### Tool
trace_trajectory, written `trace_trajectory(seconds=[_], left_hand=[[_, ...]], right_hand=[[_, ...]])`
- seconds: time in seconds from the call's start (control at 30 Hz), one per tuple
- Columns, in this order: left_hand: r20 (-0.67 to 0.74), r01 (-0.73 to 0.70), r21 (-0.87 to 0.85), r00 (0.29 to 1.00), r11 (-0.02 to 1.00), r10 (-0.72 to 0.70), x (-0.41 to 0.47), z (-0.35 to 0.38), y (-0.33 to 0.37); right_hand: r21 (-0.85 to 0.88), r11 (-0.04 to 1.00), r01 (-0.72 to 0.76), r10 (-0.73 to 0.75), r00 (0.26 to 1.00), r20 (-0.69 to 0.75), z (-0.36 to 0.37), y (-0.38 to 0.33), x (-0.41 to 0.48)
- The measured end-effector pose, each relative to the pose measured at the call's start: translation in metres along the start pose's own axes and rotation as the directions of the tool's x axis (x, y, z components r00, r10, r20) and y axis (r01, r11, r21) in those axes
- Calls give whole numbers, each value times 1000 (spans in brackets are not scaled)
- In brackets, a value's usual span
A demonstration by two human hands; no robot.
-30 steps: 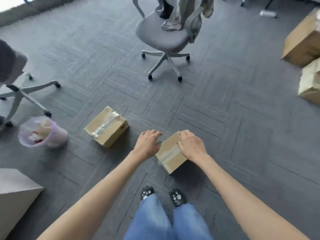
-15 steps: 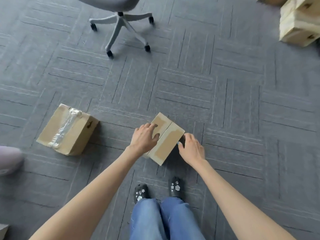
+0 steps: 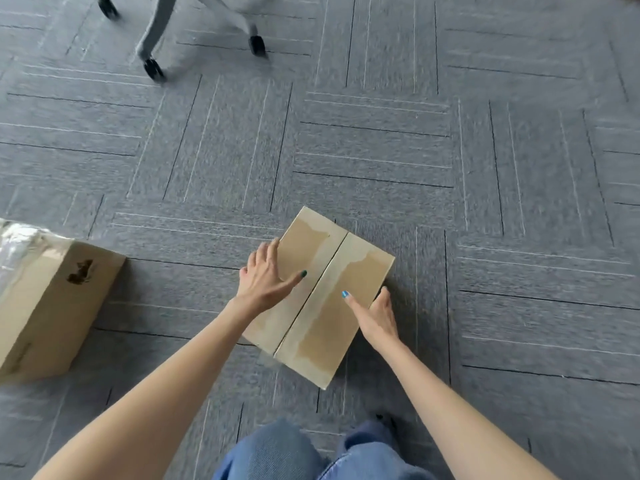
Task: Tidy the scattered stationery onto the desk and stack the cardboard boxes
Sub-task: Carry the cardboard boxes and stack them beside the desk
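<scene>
– Since both hands lay curled over the box (image 3: 332, 327) a second ago, what's different?
– They've slid out to its long sides. Left hand (image 3: 266, 282) clasps the left edge, thumb laid over the top. Right hand (image 3: 377, 317) clasps the right edge the same way. The view has dropped closer too.
– So, a lift?
– I'd judge so: the grip is set to carry it to the second box (image 3: 52, 306) for stacking. Whether it has left the carpet (image 3: 381, 150) I cannot tell.
– Where is it?
– Just ahead of the knees (image 3: 277, 452), well apart from that second box on the left.
– Which way does it point?
– Its long axis follows the top seam (image 3: 311, 292), running from near-left to far-right, askew to the person.
</scene>
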State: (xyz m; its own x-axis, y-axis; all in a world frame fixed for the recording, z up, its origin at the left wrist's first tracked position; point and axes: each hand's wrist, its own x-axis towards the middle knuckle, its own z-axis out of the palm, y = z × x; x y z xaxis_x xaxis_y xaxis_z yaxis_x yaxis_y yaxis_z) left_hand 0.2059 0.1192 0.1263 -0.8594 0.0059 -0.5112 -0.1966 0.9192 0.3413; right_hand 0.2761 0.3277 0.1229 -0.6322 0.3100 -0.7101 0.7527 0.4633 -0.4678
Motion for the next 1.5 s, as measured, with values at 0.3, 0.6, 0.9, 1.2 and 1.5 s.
trace_trajectory(seconds=[0.3,0.6,0.9,1.2,1.5], left_hand=[[-83,63,-91,994,994,-70,43,46,-37],[-199,59,-147,976,987,-88,-7,-62,-6],[-193,-60,-176,981,983,25,-146,-267,97],[-94,-259,-252,966,933,242,-283,-412,232],[-16,-500,-186,862,846,507,-376,-417,396]], right_hand=[[496,868,34,56,985,-166,69,36,41],[442,884,155,-88,982,-167,-4,-56,-12],[449,868,212,-108,963,-245,-167,-166,-203],[539,808,238,-31,931,-365,-336,-208,-397],[607,732,309,138,806,-576,-465,-134,-509]])
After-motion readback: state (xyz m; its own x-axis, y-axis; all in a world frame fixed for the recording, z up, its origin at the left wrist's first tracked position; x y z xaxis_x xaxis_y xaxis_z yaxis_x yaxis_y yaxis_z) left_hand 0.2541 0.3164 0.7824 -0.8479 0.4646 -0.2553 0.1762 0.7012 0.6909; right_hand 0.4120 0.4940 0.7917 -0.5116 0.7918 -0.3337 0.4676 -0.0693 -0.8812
